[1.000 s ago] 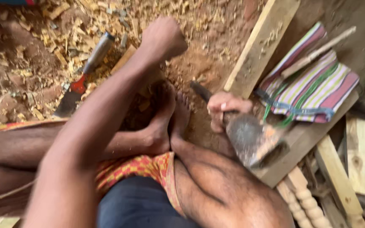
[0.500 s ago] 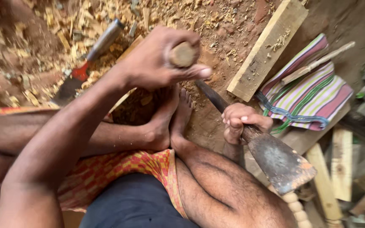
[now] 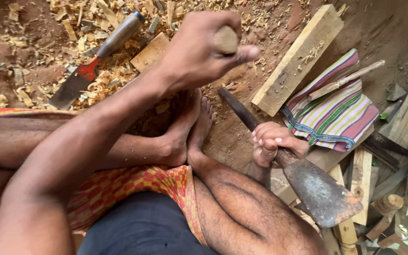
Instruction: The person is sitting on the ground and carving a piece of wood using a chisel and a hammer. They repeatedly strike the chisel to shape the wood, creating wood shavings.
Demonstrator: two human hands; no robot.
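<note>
The left hand (image 3: 199, 49) is closed in a fist around a round wooden piece (image 3: 225, 39); only its pale cut end shows above the fingers, and the rest is hidden inside the grip, so its length and shape cannot be made out. The left forearm crosses the middle of the view and covers part of the ground and of the two bare feet (image 3: 190, 127), which are pressed together on the red earth.

The right hand (image 3: 276, 143) is wrapped tightly around the dark handle of an adze-like tool (image 3: 303, 177) — the handle's tip points up toward the feet, and the broad rusty blade sits low beside the right knee, over wooden offcuts.

One chisel (image 3: 97, 59) with a red-marked blade lies apart at upper left among many wood chips (image 3: 95, 87), too many to count. One long wooden block (image 3: 298, 59) lies at an angle at upper right, touching a striped cloth (image 3: 336, 111), on which rests one thin stick (image 3: 345, 81). A heap of timber scraps (image 3: 402, 141) at the right edge is cut off by the frame — one turned spindle (image 3: 345, 236) shows only in part.
</note>
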